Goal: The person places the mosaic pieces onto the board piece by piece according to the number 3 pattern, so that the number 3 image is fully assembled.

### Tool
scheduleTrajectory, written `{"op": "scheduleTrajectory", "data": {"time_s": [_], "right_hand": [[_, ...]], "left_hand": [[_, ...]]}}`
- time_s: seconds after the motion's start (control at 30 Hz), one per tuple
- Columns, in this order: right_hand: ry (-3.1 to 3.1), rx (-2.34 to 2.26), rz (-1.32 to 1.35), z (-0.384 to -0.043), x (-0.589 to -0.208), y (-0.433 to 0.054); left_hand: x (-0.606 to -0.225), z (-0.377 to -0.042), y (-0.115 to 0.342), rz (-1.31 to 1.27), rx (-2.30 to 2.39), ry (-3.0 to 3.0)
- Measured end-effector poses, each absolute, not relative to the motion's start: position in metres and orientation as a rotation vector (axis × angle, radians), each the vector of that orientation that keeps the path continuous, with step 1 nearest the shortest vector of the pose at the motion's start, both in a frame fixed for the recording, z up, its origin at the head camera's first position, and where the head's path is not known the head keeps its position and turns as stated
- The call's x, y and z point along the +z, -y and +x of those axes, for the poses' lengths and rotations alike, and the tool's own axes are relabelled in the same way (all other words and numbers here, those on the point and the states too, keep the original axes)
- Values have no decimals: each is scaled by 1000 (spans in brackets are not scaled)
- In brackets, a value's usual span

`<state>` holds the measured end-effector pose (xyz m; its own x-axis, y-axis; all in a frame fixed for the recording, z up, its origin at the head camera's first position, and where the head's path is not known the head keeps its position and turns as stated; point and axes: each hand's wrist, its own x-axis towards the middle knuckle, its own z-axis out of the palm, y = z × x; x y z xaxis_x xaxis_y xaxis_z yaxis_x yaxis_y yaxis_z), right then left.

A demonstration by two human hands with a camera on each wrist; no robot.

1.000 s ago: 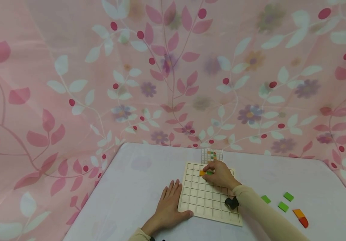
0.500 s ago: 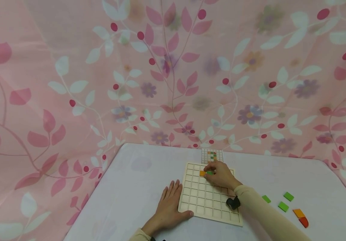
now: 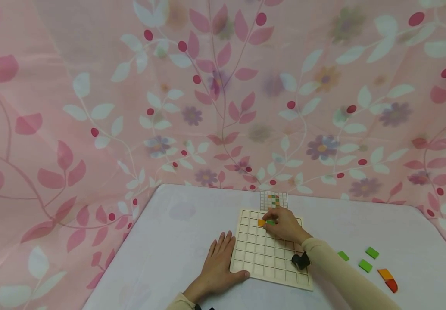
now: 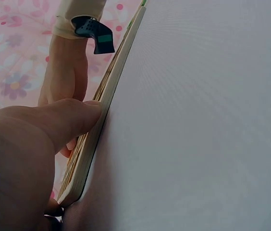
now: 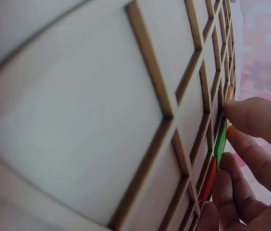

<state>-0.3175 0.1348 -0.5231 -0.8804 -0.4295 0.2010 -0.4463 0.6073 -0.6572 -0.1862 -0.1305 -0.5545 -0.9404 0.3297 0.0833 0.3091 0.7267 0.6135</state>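
A pale wooden grid board [image 3: 259,259] lies on the table in the head view. My left hand [image 3: 219,262] rests flat along its left side, fingers spread on the cloth. In the left wrist view, the left thumb [image 4: 80,115] lies over the board's edge. My right hand [image 3: 285,224] is bent over the far rows, with thumb and index finger at a green tile [image 3: 271,222]. An orange tile [image 3: 261,223] sits just left of it. The right wrist view also shows a red tile [image 5: 208,179] on the board beside the green one; the hand hides it from the head view.
Behind the board lies a small grid card [image 3: 273,197] with a coloured pattern. To the right, several loose tiles lie on the white cloth, including a green tile [image 3: 365,265], an orange tile [image 3: 385,274] and a round-edged red tile [image 3: 391,286]. A floral curtain [image 3: 223,94] hangs behind.
The right hand has shifted very slightly to the right, its fingertips staying at the green tile. The left hand and board look still.
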Motion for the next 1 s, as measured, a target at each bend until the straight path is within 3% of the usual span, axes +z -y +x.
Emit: {"op": "scheduleTrajectory", "data": {"time_s": [1.0], "right_hand": [[2827,1179,745,-316,-519,-147]], "left_hand": [[-553,-187,130,518,939,-2907]]}}
